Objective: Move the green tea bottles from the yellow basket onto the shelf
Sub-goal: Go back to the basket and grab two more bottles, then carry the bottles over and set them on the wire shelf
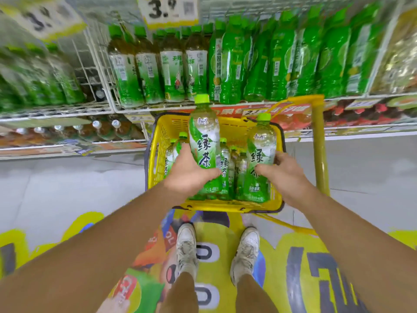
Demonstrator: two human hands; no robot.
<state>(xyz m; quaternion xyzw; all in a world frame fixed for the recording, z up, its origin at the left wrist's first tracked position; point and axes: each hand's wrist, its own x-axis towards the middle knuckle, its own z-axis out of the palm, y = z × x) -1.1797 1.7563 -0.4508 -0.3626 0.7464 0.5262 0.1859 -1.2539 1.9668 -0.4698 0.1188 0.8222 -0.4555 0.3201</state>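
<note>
Forearms [94, 240] extend forward; left hand [191, 175] fingers [180, 151] clamp left bottle [204, 136], right hand [285, 173] fingers [278, 155] clamp right bottle [261, 143], above yellow basket [158, 154].

Bare forearms [101, 240]; scuffed, off-white lace-up trainers [186, 247] with mesh uppers.

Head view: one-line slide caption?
Restocking: left hand grips left bottle, right hand grips right bottle, over basket, facing shelf.

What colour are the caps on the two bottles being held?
Light lime green, on both the left bottle and the right bottle; seen in the head view.
</note>
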